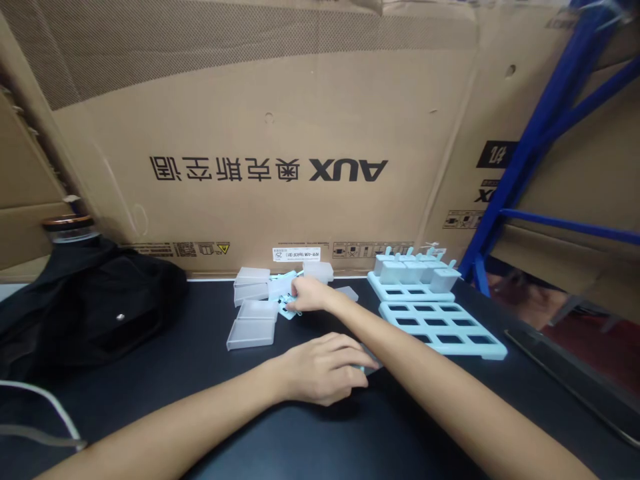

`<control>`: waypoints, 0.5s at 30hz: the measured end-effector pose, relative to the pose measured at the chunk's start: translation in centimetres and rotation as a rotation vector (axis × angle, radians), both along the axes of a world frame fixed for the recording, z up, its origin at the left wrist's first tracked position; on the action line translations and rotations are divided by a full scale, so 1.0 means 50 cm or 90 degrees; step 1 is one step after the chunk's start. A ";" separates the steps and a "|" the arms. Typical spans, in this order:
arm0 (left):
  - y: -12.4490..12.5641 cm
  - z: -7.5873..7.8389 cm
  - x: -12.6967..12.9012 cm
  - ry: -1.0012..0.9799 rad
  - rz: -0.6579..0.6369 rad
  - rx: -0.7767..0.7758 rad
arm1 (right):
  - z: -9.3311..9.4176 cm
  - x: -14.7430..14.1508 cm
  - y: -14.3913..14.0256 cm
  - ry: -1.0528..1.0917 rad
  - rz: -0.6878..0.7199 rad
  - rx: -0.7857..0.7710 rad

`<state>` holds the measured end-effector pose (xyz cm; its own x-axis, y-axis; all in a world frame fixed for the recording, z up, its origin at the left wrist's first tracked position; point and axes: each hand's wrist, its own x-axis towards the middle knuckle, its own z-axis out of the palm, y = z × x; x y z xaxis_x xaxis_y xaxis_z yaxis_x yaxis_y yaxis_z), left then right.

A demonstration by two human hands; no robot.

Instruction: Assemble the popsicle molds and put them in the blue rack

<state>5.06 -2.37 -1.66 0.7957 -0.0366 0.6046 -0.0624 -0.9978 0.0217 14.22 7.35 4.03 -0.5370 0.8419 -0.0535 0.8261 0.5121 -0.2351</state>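
On the dark table [150, 373], the right hand [311, 293] reaches across to a loose pile of frosted cups [257, 313], fingers pinched on a small pale-blue stick piece [289, 311] at its edge. The left hand [325, 368] rests nearer the body, fingers curled down on a flat clear piece [371, 363] (mostly hidden), pinning it to the table. To the right lies a blue tray [443, 330] with open slots; a second tray behind carries filled moulds [417, 270]. A black bag [85, 300] sits far left, clear of both arms.
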 end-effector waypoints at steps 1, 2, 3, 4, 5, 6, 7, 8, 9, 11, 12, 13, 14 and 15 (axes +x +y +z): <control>0.002 -0.002 0.000 -0.004 -0.006 -0.003 | 0.001 -0.002 -0.002 -0.001 0.001 -0.002; 0.003 -0.003 0.000 -0.016 -0.016 -0.011 | 0.001 -0.004 -0.004 -0.001 0.002 -0.004; 0.004 -0.003 0.000 -0.035 -0.026 -0.026 | 0.001 -0.006 -0.006 -0.001 0.003 -0.006; 0.003 -0.001 0.001 -0.060 -0.035 -0.046 | 0.002 -0.008 -0.007 -0.001 0.005 -0.009; 0.002 0.001 0.001 -0.087 -0.039 -0.068 | 0.003 -0.008 -0.008 0.001 0.006 -0.012; 0.000 0.005 0.001 -0.118 -0.038 -0.091 | 0.004 -0.007 -0.008 0.004 0.008 -0.014; -0.002 0.009 0.001 -0.147 -0.028 -0.116 | 0.007 -0.003 -0.008 0.009 0.010 -0.017; -0.005 0.013 0.001 -0.175 -0.012 -0.140 | 0.012 0.002 -0.007 0.016 0.011 -0.019; -0.007 0.018 0.000 -0.204 0.010 -0.165 | 0.018 0.011 -0.007 0.025 0.011 -0.021; -0.010 0.025 -0.001 -0.264 0.068 -0.218 | 0.036 0.037 -0.011 0.049 0.009 -0.022; -0.009 0.028 -0.002 -0.292 0.098 -0.243 | 0.047 0.054 -0.016 0.063 0.006 -0.019; -0.007 0.031 -0.003 -0.312 0.126 -0.266 | 0.060 0.074 -0.024 0.076 0.003 -0.013; -0.004 0.032 -0.004 -0.326 0.148 -0.289 | 0.072 0.095 -0.036 0.101 0.002 -0.009; 0.000 0.033 -0.005 -0.331 0.165 -0.311 | 0.084 0.117 -0.051 0.139 0.005 -0.010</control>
<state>4.80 -2.39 0.00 0.3499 0.4806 0.8041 0.0491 -0.8666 0.4965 20.09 4.80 8.23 -0.5438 0.8375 0.0525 0.7505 0.5134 -0.4160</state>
